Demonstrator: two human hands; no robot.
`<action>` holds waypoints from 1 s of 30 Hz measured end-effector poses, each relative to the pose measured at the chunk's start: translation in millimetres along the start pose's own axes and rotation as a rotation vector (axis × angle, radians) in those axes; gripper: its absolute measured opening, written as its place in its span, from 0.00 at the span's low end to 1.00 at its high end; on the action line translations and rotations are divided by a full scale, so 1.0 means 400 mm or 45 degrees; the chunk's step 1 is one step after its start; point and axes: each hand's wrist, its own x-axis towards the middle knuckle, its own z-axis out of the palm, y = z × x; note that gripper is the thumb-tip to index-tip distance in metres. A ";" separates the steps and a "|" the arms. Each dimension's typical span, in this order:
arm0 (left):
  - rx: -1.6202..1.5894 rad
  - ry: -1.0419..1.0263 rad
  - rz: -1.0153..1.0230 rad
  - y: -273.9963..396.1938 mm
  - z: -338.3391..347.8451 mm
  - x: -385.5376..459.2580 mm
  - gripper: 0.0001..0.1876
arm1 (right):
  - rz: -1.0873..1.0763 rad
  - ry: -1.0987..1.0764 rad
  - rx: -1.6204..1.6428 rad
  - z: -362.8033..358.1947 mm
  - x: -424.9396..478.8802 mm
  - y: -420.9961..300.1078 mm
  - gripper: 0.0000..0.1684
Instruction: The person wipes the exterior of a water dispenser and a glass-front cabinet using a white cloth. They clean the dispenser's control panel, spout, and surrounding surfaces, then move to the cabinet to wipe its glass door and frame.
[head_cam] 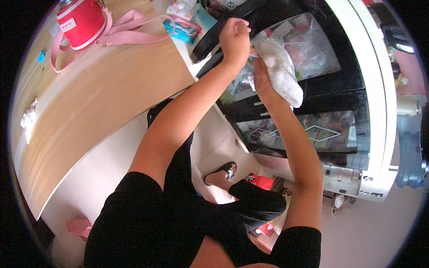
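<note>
My left hand (234,42) is curled into a fist beside the dark upper part of a glass-fronted cabinet, and I see nothing in it. My right hand (263,77) has a white cloth (283,72) pressed along the cabinet's black-framed glass (315,50). The cloth covers part of the glass, and my fingertips are partly hidden by it. Plastic bags (308,40) show in the upper pane. A lower glass panel (321,132) bears a white diamond pattern. A white frame (372,57) curves along the cabinet's right side.
A wooden table (127,83) stands at the left, holding a red bottle sleeve (82,25) with a pink strap (134,37) and crumpled white tissue (29,120). A blue wipes packet (181,30) lies behind. A large water bottle (410,150) stands right. A red packet (261,181) lies low down.
</note>
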 end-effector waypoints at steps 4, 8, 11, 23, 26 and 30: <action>-0.105 0.023 -0.047 0.007 -0.016 0.004 0.07 | 0.408 0.200 0.727 0.043 -0.016 -0.090 0.27; -0.234 -0.035 -0.070 0.044 -0.017 -0.007 0.05 | 0.336 0.090 0.077 0.053 0.091 -0.153 0.13; -0.090 -0.187 0.043 0.009 -0.025 -0.055 0.04 | 0.287 0.079 -0.066 0.207 0.153 -0.241 0.11; 0.158 -1.018 0.477 0.108 0.014 -0.430 0.09 | 0.695 -0.274 1.493 0.417 -0.087 -0.435 0.14; 0.247 -1.151 0.571 0.106 -0.007 -0.432 0.09 | 0.764 -0.316 1.626 0.452 -0.105 -0.467 0.15; 0.285 -1.122 0.689 0.091 -0.028 -0.430 0.09 | 0.820 -0.342 1.760 0.465 -0.108 -0.491 0.16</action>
